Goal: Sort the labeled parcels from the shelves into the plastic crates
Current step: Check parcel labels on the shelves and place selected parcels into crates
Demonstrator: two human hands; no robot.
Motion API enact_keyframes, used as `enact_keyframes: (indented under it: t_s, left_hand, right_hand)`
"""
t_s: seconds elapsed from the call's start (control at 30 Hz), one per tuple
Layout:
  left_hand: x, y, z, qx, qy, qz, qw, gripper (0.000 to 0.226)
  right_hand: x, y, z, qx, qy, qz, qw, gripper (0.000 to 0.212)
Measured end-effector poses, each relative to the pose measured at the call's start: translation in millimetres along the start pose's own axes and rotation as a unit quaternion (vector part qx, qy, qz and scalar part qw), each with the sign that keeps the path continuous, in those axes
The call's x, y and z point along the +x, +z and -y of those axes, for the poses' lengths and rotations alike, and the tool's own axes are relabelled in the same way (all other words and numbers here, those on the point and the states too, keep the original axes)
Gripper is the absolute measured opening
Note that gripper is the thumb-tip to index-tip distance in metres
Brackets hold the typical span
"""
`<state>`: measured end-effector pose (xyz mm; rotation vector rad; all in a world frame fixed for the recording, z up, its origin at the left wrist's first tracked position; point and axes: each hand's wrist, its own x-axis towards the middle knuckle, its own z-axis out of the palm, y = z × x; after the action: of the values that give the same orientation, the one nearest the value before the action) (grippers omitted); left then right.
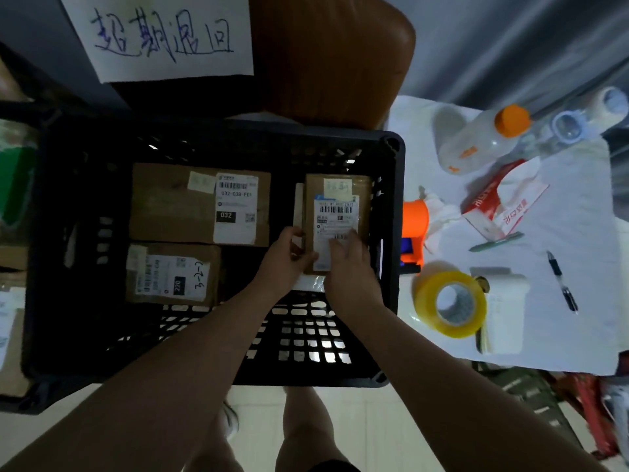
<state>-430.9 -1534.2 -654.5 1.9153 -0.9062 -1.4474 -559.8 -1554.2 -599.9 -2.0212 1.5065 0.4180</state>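
We look straight down into a black crate (pixel 391 144), and both our hands are inside it on the small parcel (pixel 340 206), which lies at the crate's right side close to the right wall, its label facing up. Our left hand (pixel 289 258) grips the parcel's near left edge, fingers curled round the side. Our right hand (pixel 349 264) holds the near right corner, with bent fingers lying over the lower part of the label. We cannot tell whether the parcel rests on the crate floor or hangs just above it. Something pale and flat shows under its near end, too hidden to name. Two more parcels lie flat in the crate to the left. The big parcel (pixel 177 202) is at the far side, with a white label marked 032. The third parcel (pixel 173 274) is just nearer us, with handwriting on its label. The two sit almost edge to edge, apart from the small parcel. Beyond the crate there is a paper sign (pixel 163 35) with blue handwritten characters and, beside it, a brown chair (pixel 326 59). To the right of the crate stands a white table (pixel 585 318). On it are a yellow tape roll (pixel 425 298) near the crate, an orange dispenser (pixel 413 216) touching the crate's side, a bottle (pixel 473 148) with an orange cap lying farther off, a red and white envelope (pixel 510 212), a white box (pixel 503 301) just beside the roll, and a pen (pixel 561 281).
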Motion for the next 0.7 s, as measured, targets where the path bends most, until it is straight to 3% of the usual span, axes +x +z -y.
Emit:
enact_keyframes:
  t_s: [0.2, 0.37, 0.5, 0.7]
  left_hand:
    - [-14, -30, -11, 0.122, 0.017, 0.051, 0.991, 0.049]
    - [-57, -97, -26, 0.214, 0.064, -0.058, 0.973, 0.04]
    - [-121, -157, -24, 0.344, 0.082, -0.155, 0.923, 0.03]
    - [-223, -213, 5, 0.426, -0.012, -0.229, 0.875, 0.04]
  right_hand:
    - [-3, -11, 3, -0.025, -0.007, 0.02, 0.999, 0.067]
    - [-9, -26, 26, -0.048, -0.037, 0.015, 0.998, 0.061]
    - [-17, -39, 68, -0.127, -0.114, -0.004, 0.985, 0.029]
    - [-39, -49, 159, -0.153, -0.244, 0.0, 0.958, 0.03]
